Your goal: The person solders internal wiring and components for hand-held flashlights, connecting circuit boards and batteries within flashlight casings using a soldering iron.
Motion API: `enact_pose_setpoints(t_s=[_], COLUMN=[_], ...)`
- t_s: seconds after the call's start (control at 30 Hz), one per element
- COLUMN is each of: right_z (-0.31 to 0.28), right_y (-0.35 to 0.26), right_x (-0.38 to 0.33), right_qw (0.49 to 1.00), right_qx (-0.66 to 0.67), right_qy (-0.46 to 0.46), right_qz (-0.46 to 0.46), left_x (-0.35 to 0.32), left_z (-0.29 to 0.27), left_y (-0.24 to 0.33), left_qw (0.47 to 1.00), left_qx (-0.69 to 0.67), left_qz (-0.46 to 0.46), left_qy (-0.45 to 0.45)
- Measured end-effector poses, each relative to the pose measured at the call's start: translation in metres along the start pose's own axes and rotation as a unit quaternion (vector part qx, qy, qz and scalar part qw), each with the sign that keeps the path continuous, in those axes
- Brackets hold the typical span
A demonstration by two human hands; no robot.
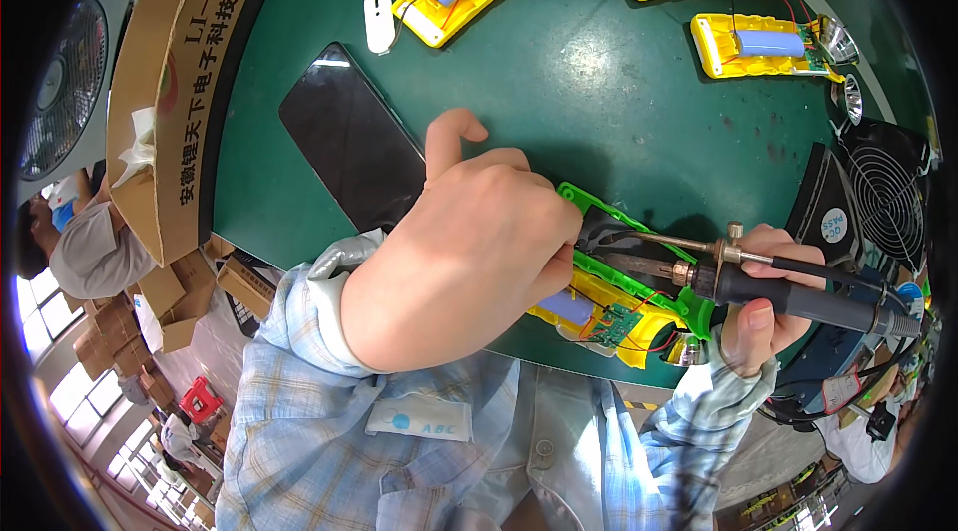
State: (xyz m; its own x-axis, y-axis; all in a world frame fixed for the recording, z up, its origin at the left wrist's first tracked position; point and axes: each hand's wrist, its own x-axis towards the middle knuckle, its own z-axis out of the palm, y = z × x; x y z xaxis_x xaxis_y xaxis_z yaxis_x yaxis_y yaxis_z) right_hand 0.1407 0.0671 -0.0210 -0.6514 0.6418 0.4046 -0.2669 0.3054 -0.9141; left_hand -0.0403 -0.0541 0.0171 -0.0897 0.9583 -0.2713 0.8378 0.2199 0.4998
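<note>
My right hand point(763, 306) grips a soldering iron point(788, 299) by its dark handle. A thin metal tube is clamped alongside the iron, and its tip points left toward my left hand point(479, 242). That hand is closed, palm down, with the index finger crooked outward; its other fingertips are hidden at the left end of a green plastic shell point(639, 283). Just below, partly under my left hand, lies a yellow flashlight half-shell point(639, 339) with a blue battery cell point(566, 306), a small green circuit board point(615, 325), red wires and a reflector point(685, 349).
Several yellow half-shells point(714, 47) with cells lie across the far side of the green table point(559, 102). A black phone point(349, 137) and a white oval piece point(379, 22) lie left. A carton point(175, 82) borders the left edge; a fan with a round grille point(888, 192) stands right.
</note>
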Motion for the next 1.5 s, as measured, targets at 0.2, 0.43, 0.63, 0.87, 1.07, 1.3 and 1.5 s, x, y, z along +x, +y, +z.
enact_pose_setpoints(t_s=[0.2, 0.43, 0.63, 0.87, 1.07, 1.3, 1.5], right_z=[0.0007, -0.0009, -0.0014, -0.0019, -0.0025, -0.0028, -0.0027], right_y=[-0.0028, -0.0011, -0.0008, 0.0004, 0.0004, -0.0007, 0.0021], right_x=[0.0001, -0.0014, -0.0002, -0.0017, -0.0030, -0.0036, -0.0042], right_qw=[1.000, 1.000, 0.999, 0.999, 0.999, 0.998, 1.000], right_qx=[0.000, 0.001, 0.000, 0.000, -0.036, -0.039, -0.024], right_qy=[-0.010, -0.024, -0.040, -0.040, -0.030, -0.041, -0.015], right_qz=[0.014, 0.019, 0.015, 0.006, 0.023, 0.026, 0.009], left_x=[-0.0006, 0.0020, 0.0036, 0.0044, 0.0062, 0.0039, 0.0035], left_z=[-0.0019, 0.0015, 0.0004, 0.0002, -0.0008, 0.0029, 0.0026], left_y=[0.0000, -0.0039, -0.0035, -0.0018, -0.0011, -0.0018, -0.0022], left_qw=[1.000, 1.000, 0.999, 0.999, 0.997, 0.999, 0.998], left_qx=[0.008, -0.006, -0.003, 0.008, 0.011, 0.017, 0.010], left_qz=[-0.001, 0.014, 0.013, 0.006, -0.009, -0.002, -0.011], left_qy=[-0.011, -0.015, -0.033, -0.048, -0.072, -0.050, -0.059])
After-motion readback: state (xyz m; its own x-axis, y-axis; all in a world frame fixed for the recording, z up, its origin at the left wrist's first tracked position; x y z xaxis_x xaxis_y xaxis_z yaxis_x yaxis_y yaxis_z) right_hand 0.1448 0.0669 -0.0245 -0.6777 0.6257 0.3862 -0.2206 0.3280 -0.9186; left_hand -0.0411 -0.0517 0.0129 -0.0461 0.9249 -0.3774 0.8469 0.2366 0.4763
